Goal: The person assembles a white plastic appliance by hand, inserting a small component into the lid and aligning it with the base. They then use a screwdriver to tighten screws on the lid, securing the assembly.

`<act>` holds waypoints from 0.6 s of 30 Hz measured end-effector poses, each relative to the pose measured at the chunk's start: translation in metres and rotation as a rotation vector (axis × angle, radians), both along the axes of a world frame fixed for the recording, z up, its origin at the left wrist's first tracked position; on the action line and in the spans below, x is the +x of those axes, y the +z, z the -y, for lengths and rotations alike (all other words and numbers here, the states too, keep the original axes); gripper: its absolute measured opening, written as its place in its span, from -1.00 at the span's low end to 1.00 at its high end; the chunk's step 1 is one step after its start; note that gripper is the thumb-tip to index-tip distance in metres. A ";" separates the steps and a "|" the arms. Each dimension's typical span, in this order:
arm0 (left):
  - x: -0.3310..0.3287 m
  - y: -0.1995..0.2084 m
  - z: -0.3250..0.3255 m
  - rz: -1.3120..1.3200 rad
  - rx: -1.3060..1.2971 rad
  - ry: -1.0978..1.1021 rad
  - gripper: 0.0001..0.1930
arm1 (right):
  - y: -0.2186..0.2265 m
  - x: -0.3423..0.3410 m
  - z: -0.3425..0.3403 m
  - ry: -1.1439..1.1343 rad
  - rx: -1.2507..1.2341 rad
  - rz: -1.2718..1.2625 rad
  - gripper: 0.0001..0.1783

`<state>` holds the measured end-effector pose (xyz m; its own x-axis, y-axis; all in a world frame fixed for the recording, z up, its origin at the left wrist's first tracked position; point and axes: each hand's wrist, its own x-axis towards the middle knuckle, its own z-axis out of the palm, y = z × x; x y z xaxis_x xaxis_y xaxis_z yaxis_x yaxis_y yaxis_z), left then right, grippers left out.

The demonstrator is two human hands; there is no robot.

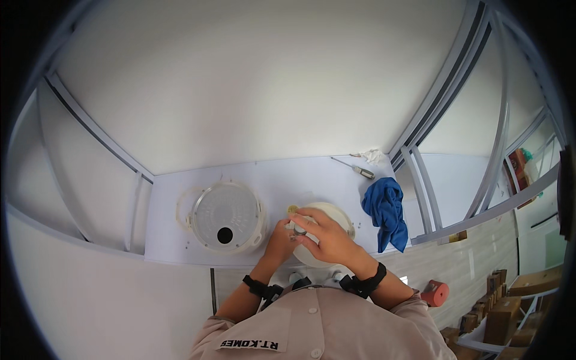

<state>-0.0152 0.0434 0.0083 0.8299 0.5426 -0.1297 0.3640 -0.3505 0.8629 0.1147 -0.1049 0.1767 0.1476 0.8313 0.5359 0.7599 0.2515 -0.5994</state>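
My left hand point(279, 241) and my right hand point(329, 239) meet over a white round tub-like body point(319, 259) on the table. Between their fingers is a small pale, silvery part point(299, 230), too small to name. The left fingers are closed round its near left side, while the right thumb and fingers pinch it from the right. At the fingertips a yellowish round piece point(293, 210) shows; whether it joins the part I cannot tell. To the left stands another white round tub point(257, 235) with a clear, ribbed lid point(219, 207) that has a black round spot.
A blue cloth point(386, 210) lies crumpled at the table's right end. Beyond it are a screwdriver point(362, 173) and a crumpled white tissue point(373, 156). The white table point(165, 204) backs onto a pale wall, with metal frames at both sides. A red roll point(436, 294) stands on the floor.
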 end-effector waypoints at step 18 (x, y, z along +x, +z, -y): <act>-0.006 -0.008 0.004 0.018 0.143 -0.055 -0.79 | -0.010 0.003 0.007 -0.084 -0.158 -0.125 -0.45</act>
